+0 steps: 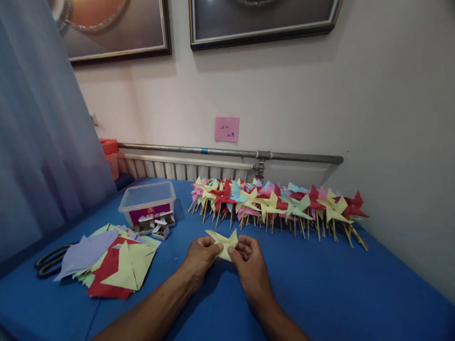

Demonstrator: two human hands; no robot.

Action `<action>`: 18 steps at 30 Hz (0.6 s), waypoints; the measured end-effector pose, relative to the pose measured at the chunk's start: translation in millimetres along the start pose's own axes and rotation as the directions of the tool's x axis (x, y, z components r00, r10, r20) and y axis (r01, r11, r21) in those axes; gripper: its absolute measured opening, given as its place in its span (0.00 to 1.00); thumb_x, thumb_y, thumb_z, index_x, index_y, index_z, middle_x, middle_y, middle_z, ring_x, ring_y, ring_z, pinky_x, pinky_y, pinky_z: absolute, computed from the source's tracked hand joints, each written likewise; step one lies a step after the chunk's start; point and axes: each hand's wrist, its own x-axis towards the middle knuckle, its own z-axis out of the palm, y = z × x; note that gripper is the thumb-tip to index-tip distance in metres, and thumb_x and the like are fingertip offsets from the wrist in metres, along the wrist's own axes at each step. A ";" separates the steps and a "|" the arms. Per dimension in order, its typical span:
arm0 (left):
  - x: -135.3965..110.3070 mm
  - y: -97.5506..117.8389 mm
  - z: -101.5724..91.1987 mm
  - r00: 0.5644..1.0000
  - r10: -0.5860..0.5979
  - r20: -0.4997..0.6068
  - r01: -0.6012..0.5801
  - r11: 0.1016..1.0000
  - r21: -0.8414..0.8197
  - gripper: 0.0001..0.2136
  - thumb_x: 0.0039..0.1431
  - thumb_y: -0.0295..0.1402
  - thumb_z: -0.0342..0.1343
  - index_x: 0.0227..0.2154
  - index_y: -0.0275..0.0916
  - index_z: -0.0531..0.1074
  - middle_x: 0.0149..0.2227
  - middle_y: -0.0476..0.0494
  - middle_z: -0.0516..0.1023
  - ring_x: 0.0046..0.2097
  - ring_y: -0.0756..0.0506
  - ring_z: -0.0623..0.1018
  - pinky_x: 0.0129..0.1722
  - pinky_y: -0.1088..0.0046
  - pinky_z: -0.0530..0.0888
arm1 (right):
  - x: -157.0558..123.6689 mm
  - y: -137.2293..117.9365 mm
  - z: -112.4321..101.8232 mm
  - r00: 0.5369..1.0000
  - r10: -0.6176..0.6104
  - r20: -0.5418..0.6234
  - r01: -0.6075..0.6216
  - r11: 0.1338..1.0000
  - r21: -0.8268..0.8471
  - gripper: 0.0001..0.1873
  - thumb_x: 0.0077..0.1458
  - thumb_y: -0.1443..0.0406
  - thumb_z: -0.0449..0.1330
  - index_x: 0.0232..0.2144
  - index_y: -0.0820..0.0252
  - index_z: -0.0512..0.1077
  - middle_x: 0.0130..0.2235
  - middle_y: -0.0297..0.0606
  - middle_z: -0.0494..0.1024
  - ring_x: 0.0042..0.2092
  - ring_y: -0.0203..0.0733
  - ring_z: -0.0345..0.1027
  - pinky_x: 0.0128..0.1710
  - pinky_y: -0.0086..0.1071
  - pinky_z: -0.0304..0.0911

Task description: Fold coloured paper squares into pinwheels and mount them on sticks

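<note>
Between my two hands is a pale yellow paper pinwheel (225,245), its points folded and standing up, held above the blue table. My left hand (203,256) pinches its left side, thumb on the front. From the right, my right hand (250,261) grips it with thumb and fingers. No stick shows on this piece, and its back is hidden. To the left lies a loose pile of cut paper sheets (110,263) in yellow, red, lilac and green. Small open boxes (161,230) of tiny metal pieces sit nearer the middle.
Many finished pinwheels on sticks (264,205) lie in a long row at the back. A clear plastic tub (147,199) stands behind the small boxes. Black-handled scissors (51,259) lie partly under the paper. Behind are a radiator (189,169) and a metal pipe (221,152); a curtain (39,130) hangs left.
</note>
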 end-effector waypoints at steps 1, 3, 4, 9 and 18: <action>0.1 0.1 0.0 1.000 0.000 0.004 0.000 1.000 -0.012 0.19 0.32 0.39 0.74 0.19 0.37 0.69 0.17 0.52 0.71 0.20 0.54 0.66 0.23 0.76 0.64 | 1.8 1.4 0.1 0.999 0.038 0.009 -0.039 0.996 0.076 0.27 0.41 0.54 0.70 0.43 0.54 0.70 0.36 0.38 0.82 0.38 0.49 0.77 0.40 0.38 0.69; 0.0 0.3 0.2 1.000 0.006 0.010 -0.006 0.999 -0.031 0.18 0.32 0.39 0.74 0.20 0.37 0.70 0.18 0.51 0.72 0.20 0.53 0.67 0.24 0.76 0.65 | 4.4 3.8 -0.3 0.992 0.097 0.078 -0.109 0.982 0.157 0.30 0.41 0.53 0.71 0.46 0.55 0.71 0.36 0.38 0.83 0.38 0.49 0.78 0.39 0.38 0.69; -0.4 0.4 0.6 1.000 0.011 0.013 -0.010 0.999 -0.031 0.18 0.32 0.39 0.74 0.20 0.37 0.70 0.19 0.51 0.73 0.21 0.53 0.67 0.24 0.76 0.65 | 4.9 4.6 -0.6 0.987 0.112 0.119 -0.130 0.979 0.160 0.27 0.42 0.52 0.71 0.43 0.56 0.72 0.34 0.38 0.83 0.36 0.48 0.77 0.37 0.37 0.69; -5.3 3.2 3.4 0.999 0.033 0.023 -0.034 0.999 0.015 0.18 0.33 0.39 0.73 0.19 0.36 0.70 0.17 0.51 0.71 0.20 0.54 0.65 0.22 0.76 0.61 | 2.5 3.4 -1.1 0.966 0.122 0.228 -0.155 0.979 0.131 0.22 0.43 0.50 0.72 0.33 0.60 0.78 0.32 0.38 0.83 0.34 0.45 0.75 0.36 0.34 0.66; -2.2 -0.5 0.9 0.999 0.035 0.042 -0.037 0.998 0.046 0.16 0.32 0.37 0.72 0.20 0.35 0.72 0.18 0.48 0.73 0.20 0.53 0.67 0.22 0.76 0.61 | 6.8 9.4 -4.4 0.977 0.102 0.185 -0.094 0.994 -0.051 0.17 0.44 0.54 0.65 0.31 0.61 0.79 0.29 0.38 0.82 0.31 0.46 0.73 0.32 0.35 0.65</action>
